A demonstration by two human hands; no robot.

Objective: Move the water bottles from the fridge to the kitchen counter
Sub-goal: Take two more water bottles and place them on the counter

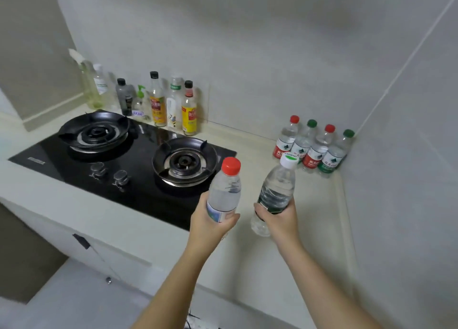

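My left hand (pixel 210 225) grips a clear water bottle with a red cap (pixel 225 188) around its lower half, above the counter's front beside the stove. My right hand (pixel 280 219) grips a second water bottle with a white cap (pixel 276 192), tilted slightly right, its dark green label under my fingers. Both are held upright over the cream kitchen counter (pixel 319 204). Several small water bottles with red and green caps (pixel 313 147) stand grouped in the counter's far right corner against the wall. The fridge is out of view.
A black two-burner gas stove (pixel 119 155) fills the counter's left part. Behind it stands a row of condiment and cleaner bottles (pixel 158 100) along the white wall. The side wall (pixel 401 180) bounds the counter on the right. Cabinet doors (pixel 81 242) lie below.
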